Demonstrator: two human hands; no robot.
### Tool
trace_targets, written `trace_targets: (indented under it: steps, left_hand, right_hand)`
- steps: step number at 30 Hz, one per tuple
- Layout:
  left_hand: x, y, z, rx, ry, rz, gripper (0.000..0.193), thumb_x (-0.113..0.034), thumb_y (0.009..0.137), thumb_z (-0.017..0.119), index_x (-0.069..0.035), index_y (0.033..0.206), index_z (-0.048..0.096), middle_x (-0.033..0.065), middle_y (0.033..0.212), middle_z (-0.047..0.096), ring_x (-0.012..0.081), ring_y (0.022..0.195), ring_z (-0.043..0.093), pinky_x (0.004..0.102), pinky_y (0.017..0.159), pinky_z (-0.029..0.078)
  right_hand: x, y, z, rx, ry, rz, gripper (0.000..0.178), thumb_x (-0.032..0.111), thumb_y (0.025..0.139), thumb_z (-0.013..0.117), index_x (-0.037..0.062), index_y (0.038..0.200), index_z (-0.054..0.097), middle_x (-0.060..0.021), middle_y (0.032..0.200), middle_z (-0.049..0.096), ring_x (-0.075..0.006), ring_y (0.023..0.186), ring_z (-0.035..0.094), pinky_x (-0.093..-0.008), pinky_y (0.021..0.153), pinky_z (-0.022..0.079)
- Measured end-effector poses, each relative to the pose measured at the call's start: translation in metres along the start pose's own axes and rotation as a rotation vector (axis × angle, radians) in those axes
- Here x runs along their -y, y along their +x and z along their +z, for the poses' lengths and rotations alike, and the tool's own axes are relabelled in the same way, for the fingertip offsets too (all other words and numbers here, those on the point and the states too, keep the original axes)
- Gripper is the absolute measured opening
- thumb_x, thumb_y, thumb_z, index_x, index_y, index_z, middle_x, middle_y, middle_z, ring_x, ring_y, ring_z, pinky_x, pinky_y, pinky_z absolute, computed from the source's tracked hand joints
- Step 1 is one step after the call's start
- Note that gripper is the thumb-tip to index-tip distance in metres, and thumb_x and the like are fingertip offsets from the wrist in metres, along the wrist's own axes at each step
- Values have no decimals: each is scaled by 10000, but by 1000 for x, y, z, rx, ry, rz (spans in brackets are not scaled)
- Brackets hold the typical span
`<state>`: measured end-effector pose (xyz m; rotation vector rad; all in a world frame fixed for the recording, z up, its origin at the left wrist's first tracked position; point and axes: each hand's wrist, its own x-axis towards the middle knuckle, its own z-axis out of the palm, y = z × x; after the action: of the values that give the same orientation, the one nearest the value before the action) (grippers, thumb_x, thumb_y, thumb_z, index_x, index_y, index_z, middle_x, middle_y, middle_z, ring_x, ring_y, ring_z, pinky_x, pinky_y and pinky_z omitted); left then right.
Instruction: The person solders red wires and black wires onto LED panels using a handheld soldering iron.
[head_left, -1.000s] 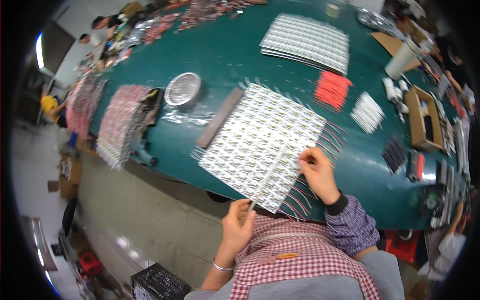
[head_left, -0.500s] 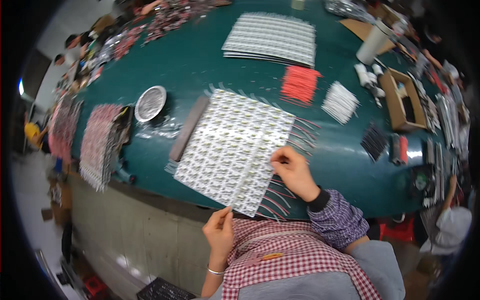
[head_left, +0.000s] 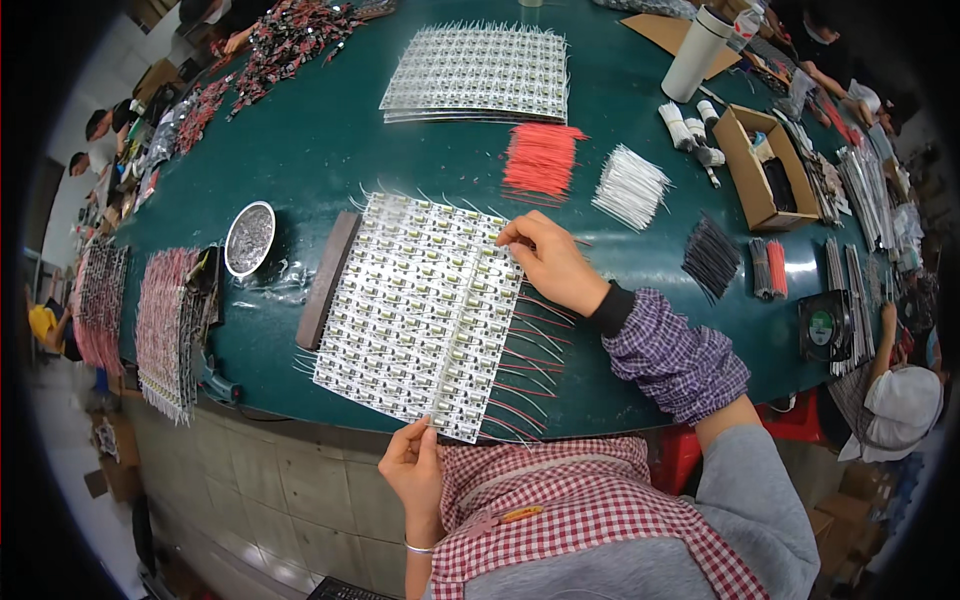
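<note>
A white circuit board panel with rows of small greenish parts lies on the table before me. Red and white wires stick out along its right side, and a thin pale line runs lengthwise across it. My left hand is closed in a pinch at the panel's near edge, where that line ends. Over the far right part of the panel, my right hand has thumb and fingers pressed together; what they hold, if anything, is too small to make out. Along the panel's left side lies a dark bar.
Stacked panels lie farther back, near red wires, white wires and black wires. A metal bowl and wired boards are at left. At right stand a cardboard box and a flask. Other people sit around the table.
My right hand has moved from mid-panel toward its far right corner. The left hand keeps its pinch at the near edge. The whole view has shifted, so the table things appear farther left.
</note>
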<state>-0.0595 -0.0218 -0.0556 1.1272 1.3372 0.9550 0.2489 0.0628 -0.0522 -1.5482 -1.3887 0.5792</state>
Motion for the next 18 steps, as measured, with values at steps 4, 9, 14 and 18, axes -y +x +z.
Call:
trace_targets:
  steps: [4, 9, 14, 18]
  left_hand:
    - [-2, -6, -5, -12, -9, -43, 150, 18, 906, 637, 72, 1044, 652, 47, 690, 624, 53, 524, 542, 181, 427, 397]
    - [-1, -8, -4, -38, 39, -21, 136, 32, 914, 616, 64, 1042, 647, 28, 690, 618, 38, 546, 543, 174, 460, 415]
    - [3, -2, 1, -20, 48, 19, 143, 28, 911, 622, 70, 1047, 640, 41, 710, 630, 48, 556, 560, 178, 459, 422]
    - [1, 4, -1, 33, -12, -7, 144, 10, 914, 627, 71, 1044, 637, 53, 716, 631, 57, 547, 561, 183, 429, 410]
  right_hand:
    - [-4, 7, 10, -7, 35, 13, 125, -7, 864, 546, -1, 954, 632, -147, 924, 564, -302, 849, 566, -377, 742, 459]
    - [0, 7, 15, 14, -63, -49, 148, 31, 904, 560, 26, 1033, 633, -99, 928, 506, -215, 804, 548, -316, 735, 458]
    - [-1, 12, 21, 37, -123, -27, 161, 39, 905, 564, 46, 1049, 638, -114, 939, 496, -253, 822, 553, -346, 753, 462]
    - [0, 11, 22, 26, -165, -17, 178, 24, 911, 546, 51, 1061, 638, -128, 955, 502, -278, 853, 562, -366, 768, 464]
